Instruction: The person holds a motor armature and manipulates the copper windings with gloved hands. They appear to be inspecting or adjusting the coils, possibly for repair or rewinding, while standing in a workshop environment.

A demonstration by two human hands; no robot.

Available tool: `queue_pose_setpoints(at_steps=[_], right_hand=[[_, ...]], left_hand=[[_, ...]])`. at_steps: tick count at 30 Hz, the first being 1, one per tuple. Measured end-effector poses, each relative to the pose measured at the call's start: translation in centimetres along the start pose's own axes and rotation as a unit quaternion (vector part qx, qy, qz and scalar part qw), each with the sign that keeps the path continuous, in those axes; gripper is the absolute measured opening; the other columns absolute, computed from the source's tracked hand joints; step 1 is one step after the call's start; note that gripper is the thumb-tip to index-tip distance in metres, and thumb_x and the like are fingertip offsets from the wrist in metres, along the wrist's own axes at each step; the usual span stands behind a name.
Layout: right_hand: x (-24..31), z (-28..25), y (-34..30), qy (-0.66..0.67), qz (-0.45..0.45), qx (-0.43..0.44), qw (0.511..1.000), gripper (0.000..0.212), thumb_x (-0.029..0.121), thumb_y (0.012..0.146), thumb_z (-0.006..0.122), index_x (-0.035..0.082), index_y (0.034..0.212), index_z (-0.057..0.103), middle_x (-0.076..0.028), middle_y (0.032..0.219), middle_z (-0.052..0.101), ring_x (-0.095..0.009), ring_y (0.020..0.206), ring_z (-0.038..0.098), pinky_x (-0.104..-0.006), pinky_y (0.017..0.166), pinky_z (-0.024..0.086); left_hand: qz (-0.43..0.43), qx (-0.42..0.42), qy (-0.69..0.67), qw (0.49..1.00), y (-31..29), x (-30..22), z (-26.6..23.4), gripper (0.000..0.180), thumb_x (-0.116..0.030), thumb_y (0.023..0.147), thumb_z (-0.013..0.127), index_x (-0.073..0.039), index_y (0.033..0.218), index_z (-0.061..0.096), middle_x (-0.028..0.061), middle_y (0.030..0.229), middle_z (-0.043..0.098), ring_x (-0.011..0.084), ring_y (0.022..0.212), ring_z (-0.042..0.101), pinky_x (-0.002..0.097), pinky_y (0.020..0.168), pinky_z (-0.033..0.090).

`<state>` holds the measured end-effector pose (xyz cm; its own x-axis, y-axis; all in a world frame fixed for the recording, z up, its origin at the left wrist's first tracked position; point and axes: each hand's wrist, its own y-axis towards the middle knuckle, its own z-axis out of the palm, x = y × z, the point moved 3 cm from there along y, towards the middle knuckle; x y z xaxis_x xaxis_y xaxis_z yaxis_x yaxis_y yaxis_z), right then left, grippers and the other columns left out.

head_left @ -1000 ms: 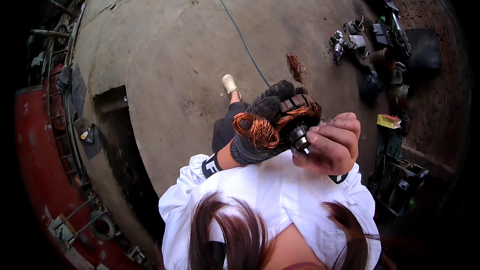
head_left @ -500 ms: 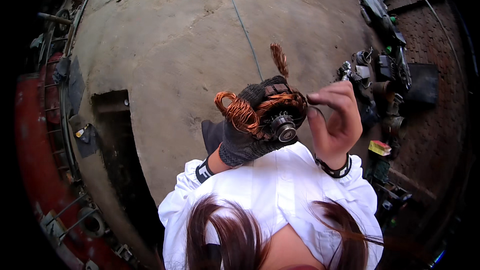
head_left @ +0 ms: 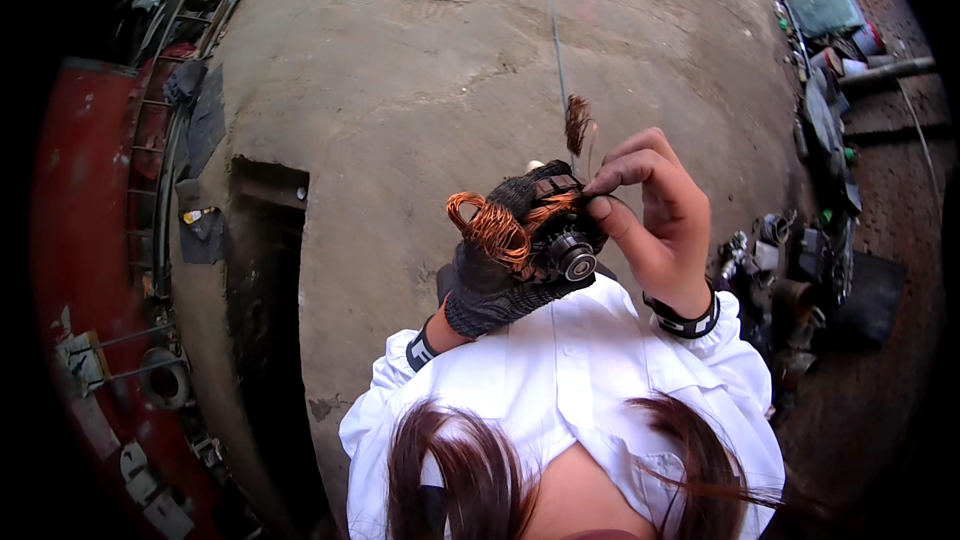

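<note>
In front of my chest my left hand [head_left: 485, 280], in a dark knitted glove, is wrapped round a motor core [head_left: 545, 240]. A round bearing [head_left: 579, 262] at its hub faces me. Orange copper windings run across the core, and a loose loop of copper wire [head_left: 490, 225] sticks out over the glove. From the far side a brush-like bundle of copper strands [head_left: 577, 122] stands up. My bare right hand [head_left: 660, 215] has its thumb and forefinger pinched at the core's right rim, beside the windings. What lies between the fingertips is too small to make out.
A dark rectangular pit [head_left: 265, 290] is cut into the concrete floor [head_left: 420, 90] on the left, with a red metal surface [head_left: 90, 190] beyond it. A thin cable [head_left: 553, 10] runs away ahead. Metal parts [head_left: 790, 300] and clutter line the right side over brick paving.
My right thumb and forefinger have closed in on the core's rim, where they were a little apart. The floor and the things round it have shifted within the view.
</note>
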<state>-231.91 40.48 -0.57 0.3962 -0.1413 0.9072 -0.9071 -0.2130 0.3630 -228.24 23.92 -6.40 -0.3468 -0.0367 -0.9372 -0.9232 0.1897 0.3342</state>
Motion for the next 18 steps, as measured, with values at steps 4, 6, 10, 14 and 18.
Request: queue_pose_setpoints(at_steps=[4, 6, 10, 14, 18], right_hand=[[-3.3, -0.2, 6.8, 0.098, 0.002, 0.029, 0.995, 0.012, 0.001, 0.081, 0.069, 0.0, 0.092, 0.064, -0.008, 0.093, 0.059, -0.02, 0.09, 0.055, -0.0297, 0.082, 0.043], [-4.7, -0.5, 10.4, 0.122, -0.006, 0.032, 0.992, 0.012, 0.001, 0.082, 0.069, 0.0, 0.093, 0.064, -0.008, 0.094, 0.059, -0.019, 0.091, 0.056, -0.0297, 0.083, 0.043], [-7.8, -1.1, 17.0, 0.168, 0.004, 0.06, 0.984, 0.013, 0.005, 0.086, 0.067, -0.001, 0.096, 0.063, -0.008, 0.096, 0.059, -0.018, 0.093, 0.055, -0.0293, 0.084, 0.042], [-11.2, -1.1, 21.9, 0.204, 0.063, 0.088, 0.973, 0.014, 0.009, 0.088, 0.066, -0.001, 0.097, 0.062, -0.007, 0.099, 0.058, -0.016, 0.093, 0.053, -0.0279, 0.085, 0.04], [-13.8, -0.5, 26.8, 0.215, 0.101, 0.089, 0.967, 0.013, 0.009, 0.089, 0.065, -0.001, 0.097, 0.061, -0.007, 0.1, 0.056, -0.016, 0.094, 0.052, -0.0283, 0.087, 0.039]], left_hand=[[-0.046, -0.06, -0.12, 0.99, 5.8, 1.2, -1.4, 0.084, -0.026, 0.067, 0.091, -0.002, 0.133, 0.045, 0.0126, 0.127, 0.057, 0.026, 0.117, 0.057, 0.0377, 0.1, 0.044], [-0.044, -0.064, -0.094, 0.993, 9.3, 2.0, -2.5, 0.087, -0.027, 0.065, 0.092, -0.002, 0.133, 0.044, 0.013, 0.127, 0.057, 0.0254, 0.118, 0.056, 0.0379, 0.101, 0.043], [-0.063, -0.058, -0.077, 0.993, 15.0, 4.7, -3.8, 0.098, -0.027, 0.063, 0.093, -0.005, 0.138, 0.035, 0.0136, 0.132, 0.052, 0.0246, 0.121, 0.054, 0.0378, 0.104, 0.043], [-0.069, 0.0, -0.037, 0.997, 19.3, 7.0, -5.7, 0.112, -0.019, 0.062, 0.094, -0.008, 0.146, 0.022, 0.0169, 0.139, 0.045, 0.0268, 0.126, 0.051, 0.0414, 0.106, 0.044], [-0.112, -0.05, -0.048, 0.991, 23.8, 9.7, -7.6, 0.1, -0.031, 0.064, 0.092, -0.004, 0.14, 0.033, 0.0126, 0.132, 0.053, 0.0243, 0.122, 0.054, 0.0382, 0.107, 0.04]])
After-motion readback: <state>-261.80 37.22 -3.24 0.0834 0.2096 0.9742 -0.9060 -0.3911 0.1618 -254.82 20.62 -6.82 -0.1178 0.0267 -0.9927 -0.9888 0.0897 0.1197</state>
